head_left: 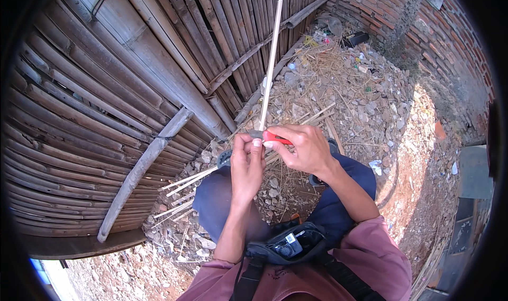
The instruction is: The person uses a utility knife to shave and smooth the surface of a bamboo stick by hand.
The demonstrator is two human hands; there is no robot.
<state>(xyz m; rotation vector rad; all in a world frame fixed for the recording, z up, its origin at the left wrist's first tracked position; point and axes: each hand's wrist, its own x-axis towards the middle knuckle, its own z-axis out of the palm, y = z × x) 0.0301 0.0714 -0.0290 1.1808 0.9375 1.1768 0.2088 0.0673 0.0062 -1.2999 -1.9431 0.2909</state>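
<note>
A long, pale bamboo stick (272, 57) points up and away from me, its lower end between my hands. My left hand (247, 166) is closed on that end, with the thumb pressed close to the blade. In my closed right hand (301, 147) is a knife with a red handle (280, 139). Its short grey blade (256, 134) lies across the stick's lower end, touching or almost touching it. My fingers partly hide where blade and stick meet.
Several split bamboo strips (182, 183) lie on the rubble by my left knee; more sticks (320, 113) lie ahead. A bamboo wall (79, 126) rises close on the left, with a slanting pole (143, 169). A brick wall (444, 42) stands at far right. A black pouch (291, 243) sits at my waist.
</note>
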